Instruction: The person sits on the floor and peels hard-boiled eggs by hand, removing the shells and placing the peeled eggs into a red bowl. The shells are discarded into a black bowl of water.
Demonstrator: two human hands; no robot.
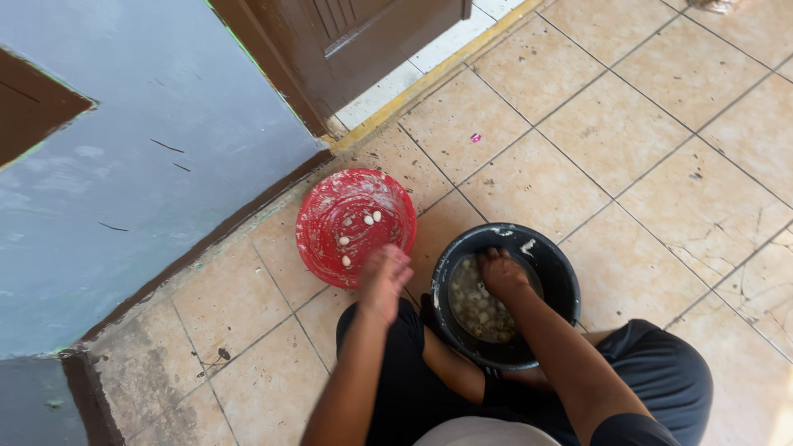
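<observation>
So the black bucket (555,272) sits between the knees at about 5 o'clock from the red bowl (355,225), nearly touching it. Right hand (500,272) is down in the bucket's peeled cloves (475,307), grip hidden, can't tell. Left hand (384,277) hovers loosely curled at the bowl's 5 o'clock rim, so it's nearer the few white cloves (360,231) there.
</observation>
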